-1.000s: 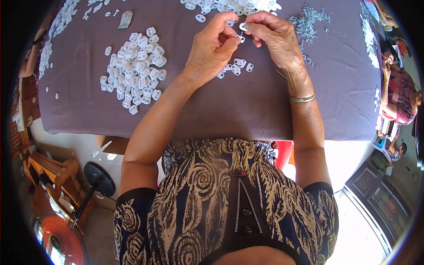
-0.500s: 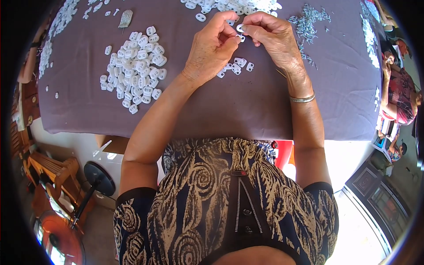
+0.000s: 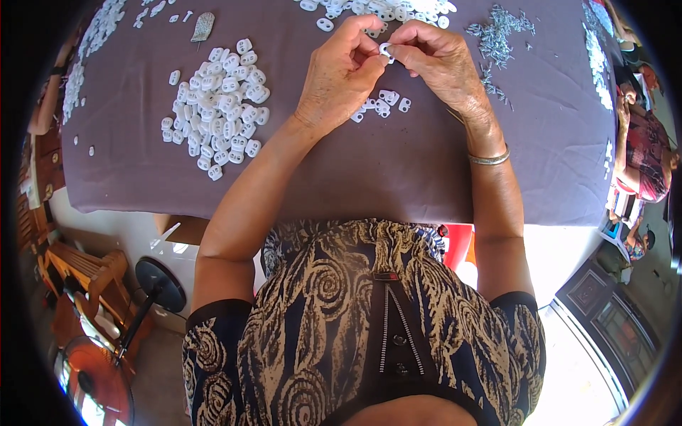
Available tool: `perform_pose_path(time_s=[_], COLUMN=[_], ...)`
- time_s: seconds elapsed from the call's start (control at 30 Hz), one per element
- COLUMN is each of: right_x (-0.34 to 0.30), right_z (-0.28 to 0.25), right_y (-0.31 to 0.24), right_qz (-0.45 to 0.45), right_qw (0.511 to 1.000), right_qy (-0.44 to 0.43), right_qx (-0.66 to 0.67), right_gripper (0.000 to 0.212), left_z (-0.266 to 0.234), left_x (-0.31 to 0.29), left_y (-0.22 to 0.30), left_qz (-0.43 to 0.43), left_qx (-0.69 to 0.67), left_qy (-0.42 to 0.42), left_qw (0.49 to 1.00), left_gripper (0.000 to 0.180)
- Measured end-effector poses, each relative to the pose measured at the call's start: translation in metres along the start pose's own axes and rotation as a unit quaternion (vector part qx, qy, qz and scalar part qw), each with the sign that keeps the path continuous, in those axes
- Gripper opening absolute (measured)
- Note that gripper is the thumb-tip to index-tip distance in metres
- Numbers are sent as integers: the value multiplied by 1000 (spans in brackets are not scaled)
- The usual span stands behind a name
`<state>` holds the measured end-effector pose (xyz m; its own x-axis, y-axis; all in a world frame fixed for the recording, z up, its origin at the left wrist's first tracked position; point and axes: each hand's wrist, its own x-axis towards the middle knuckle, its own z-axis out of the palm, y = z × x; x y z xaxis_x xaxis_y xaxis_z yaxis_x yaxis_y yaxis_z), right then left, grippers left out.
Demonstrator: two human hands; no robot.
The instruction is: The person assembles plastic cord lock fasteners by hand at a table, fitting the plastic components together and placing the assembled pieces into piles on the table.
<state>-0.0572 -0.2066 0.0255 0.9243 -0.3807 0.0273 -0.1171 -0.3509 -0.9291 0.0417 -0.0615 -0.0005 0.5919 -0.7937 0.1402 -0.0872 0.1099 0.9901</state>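
Where the table [image 3: 341,177] fills the upper view, it carries a matte grey-purple cloth cover hanging over its near edge, smooth and bare in the middle. Left of centre lies a large heap of small white plastic clips [image 3: 217,103], rounded, each pierced with holes, loosely piled. A second strew of like white pieces [image 3: 376,8] runs along the far edge. To the right sits a scatter of thin grey metal pins [image 3: 497,32], tangled. Just below the hands rests a small cluster of white clips [image 3: 383,105]. One flat grey leaf-shaped item [image 3: 203,25] lies far left. The left hand [image 3: 339,74] and right hand [image 3: 440,64] meet above the table, fingertips pinched together on a single white clip [image 3: 386,50], held between both, clear of the cloth. The right wrist bears a thin metal bangle [image 3: 490,157].
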Motion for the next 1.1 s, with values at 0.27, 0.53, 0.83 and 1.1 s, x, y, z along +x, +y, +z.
perform_pose_path(time_s=[0.27,0.53,0.83,1.1], right_x=[-4,-3,-3,-3], right_z=[-4,0,4,9], right_y=[-14,-12,-11,-8], right_qz=[-91,-191,-199,-220], right_qw=[990,962,962,951], right_qy=[-7,18,35,37], right_qx=[-104,-195,-183,-212], right_gripper=[17,26,24,27], left_z=[-2,-3,-11,-5], left_x=[1,2,7,4], left_y=[-6,-2,0,-5], left_qz=[6,-6,5,-16], left_qx=[-26,-58,-48,-69], left_qy=[-4,-20,-35,-7], left_qw=[1000,998,998,997], left_gripper=[21,17,15,15])
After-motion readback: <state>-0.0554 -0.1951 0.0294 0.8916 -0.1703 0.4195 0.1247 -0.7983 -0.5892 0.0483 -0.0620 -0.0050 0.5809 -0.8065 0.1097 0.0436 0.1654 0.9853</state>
